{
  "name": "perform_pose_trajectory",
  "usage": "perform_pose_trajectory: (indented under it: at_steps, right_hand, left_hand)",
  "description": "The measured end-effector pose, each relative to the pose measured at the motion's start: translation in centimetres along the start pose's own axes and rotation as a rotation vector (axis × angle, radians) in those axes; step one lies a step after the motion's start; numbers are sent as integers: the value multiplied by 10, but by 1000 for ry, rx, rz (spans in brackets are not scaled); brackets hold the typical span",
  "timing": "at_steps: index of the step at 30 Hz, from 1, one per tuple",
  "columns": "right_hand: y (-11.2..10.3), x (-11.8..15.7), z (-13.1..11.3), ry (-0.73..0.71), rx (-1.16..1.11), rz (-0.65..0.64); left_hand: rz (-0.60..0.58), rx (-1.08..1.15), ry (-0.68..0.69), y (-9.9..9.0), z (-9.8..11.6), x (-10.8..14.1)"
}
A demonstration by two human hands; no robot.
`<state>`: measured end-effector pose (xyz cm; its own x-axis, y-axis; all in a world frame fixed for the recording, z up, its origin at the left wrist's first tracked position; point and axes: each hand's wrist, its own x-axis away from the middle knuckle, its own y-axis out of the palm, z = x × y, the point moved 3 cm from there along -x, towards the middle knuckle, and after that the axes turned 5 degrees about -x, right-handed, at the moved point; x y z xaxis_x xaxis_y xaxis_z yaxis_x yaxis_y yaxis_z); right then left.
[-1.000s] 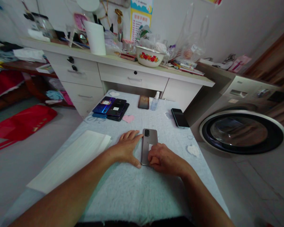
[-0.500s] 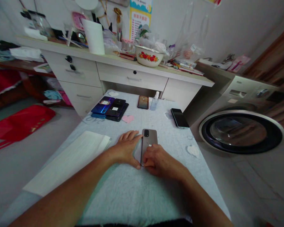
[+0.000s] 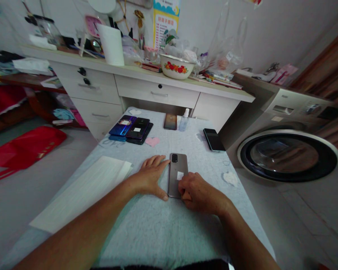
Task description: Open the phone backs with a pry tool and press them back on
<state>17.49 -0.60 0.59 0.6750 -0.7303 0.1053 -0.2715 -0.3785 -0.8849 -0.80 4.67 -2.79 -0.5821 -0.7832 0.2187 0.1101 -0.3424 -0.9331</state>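
A grey smartphone (image 3: 174, 168) lies back side up on the cloth-covered table, its camera block at the far end and a small white sticker on its back. My left hand (image 3: 151, 177) lies beside its left edge, thumb and fingers spread, the tips at that edge. My right hand (image 3: 195, 191) is closed, its curled fingers resting on the lower right part of the phone's back; whatever they pinch, if anything, is hidden. Beyond the hands lie a blue phone (image 3: 122, 126), a dark phone with a white sticker (image 3: 141, 125) and a brown phone (image 3: 170, 122).
A clear spray bottle (image 3: 184, 120) stands at the far table edge. Another phone (image 3: 214, 140) lies at the right edge. White paper sheets (image 3: 84, 193) lie at left. Behind stands a white desk (image 3: 157, 92); to the right, a washing machine (image 3: 281, 112).
My right hand has slid a little to the right across the phone's back, uncovering more of the white sticker. My left hand and the phone stay in place.
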Motion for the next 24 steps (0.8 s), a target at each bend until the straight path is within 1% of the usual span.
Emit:
perform_pose_trajectory:
  at_steps: [6,13,17,20,24]
  right_hand:
    - [11,-12,-12,-87,-6,89]
    - [14,-18,-20,-94,12,103]
    - [8,-12,-15,-86,12,101]
    - [1,-6,-7,-50,11,97]
    - [-6,2,2,-7,-27,37]
  left_hand:
    - [32,29,3,1,0,-1]
    - [20,23,14,-4,4,1]
    - [10,14,14,-5,4,1]
    - [12,11,10,-4,3,1]
    - [24,5,5,-1,2,1]
